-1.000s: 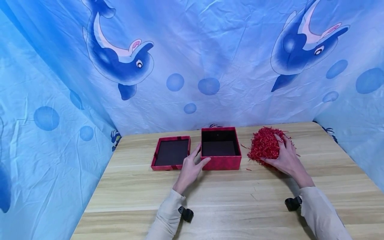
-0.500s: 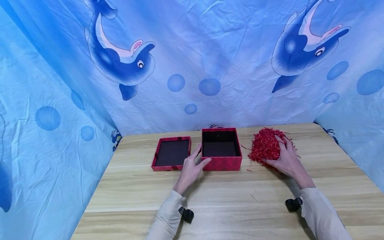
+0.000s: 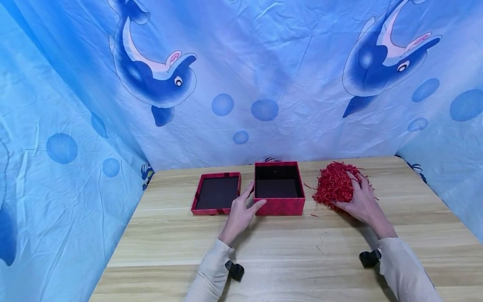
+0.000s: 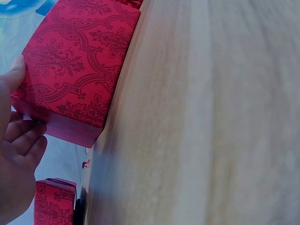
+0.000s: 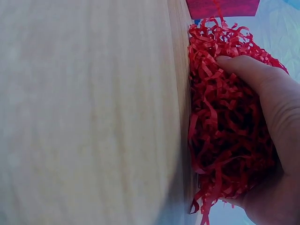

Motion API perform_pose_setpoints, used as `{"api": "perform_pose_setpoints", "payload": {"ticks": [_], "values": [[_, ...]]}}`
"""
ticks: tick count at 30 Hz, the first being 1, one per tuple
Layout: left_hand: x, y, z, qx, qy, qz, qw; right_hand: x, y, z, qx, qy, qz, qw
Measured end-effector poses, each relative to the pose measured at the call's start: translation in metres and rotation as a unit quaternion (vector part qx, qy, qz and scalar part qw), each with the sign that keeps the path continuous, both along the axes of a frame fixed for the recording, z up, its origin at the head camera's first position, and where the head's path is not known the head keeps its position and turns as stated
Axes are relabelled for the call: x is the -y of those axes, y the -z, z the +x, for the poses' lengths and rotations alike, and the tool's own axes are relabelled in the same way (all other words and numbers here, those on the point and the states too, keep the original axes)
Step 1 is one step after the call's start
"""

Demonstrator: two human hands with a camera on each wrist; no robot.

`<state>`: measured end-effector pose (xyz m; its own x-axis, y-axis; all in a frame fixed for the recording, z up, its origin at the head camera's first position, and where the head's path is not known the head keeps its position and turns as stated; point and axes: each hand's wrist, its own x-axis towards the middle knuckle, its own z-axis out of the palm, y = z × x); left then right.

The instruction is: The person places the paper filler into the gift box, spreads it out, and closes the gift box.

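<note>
A red patterned gift box (image 3: 280,207) with a black inside stands uncovered at the middle back of the table. My left hand (image 3: 239,214) holds its near left corner. The left wrist view shows the thumb on the patterned front face of the gift box (image 4: 77,65), with the fingers at its side. To the right lies a heap of red shredded paper (image 3: 333,184). My right hand (image 3: 363,205) grips the heap from its right, thumb at the near side and fingers over the far side. In the right wrist view the thumb sinks into the shredded paper (image 5: 229,112).
The box lid (image 3: 217,193) lies inside up, left of the gift box, close to my left hand. A few loose paper strips lie on the wooden table (image 3: 286,260) between box and heap. A blue dolphin-print cloth (image 3: 241,63) hangs behind and at both sides.
</note>
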<state>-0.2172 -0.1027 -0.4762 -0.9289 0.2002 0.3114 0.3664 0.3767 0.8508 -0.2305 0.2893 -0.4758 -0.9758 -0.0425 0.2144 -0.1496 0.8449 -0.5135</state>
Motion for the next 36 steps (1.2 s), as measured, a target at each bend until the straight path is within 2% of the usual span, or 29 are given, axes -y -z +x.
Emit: {"api": "perform_pose_setpoints", "payload": {"ticks": [12, 36], "values": [[0.0009, 0.0001, 0.0000, 0.006, 0.009, 0.004, 0.9999, 0.0014, -0.0001, 0.0003, -0.006, 0.000, 0.003, 1.0000], [0.0002, 0.0001, 0.0004, -0.003, 0.000, 0.005, 1.0000, 0.0005, 0.0011, -0.0002, -0.012, -0.005, 0.000, 0.9999]]}}
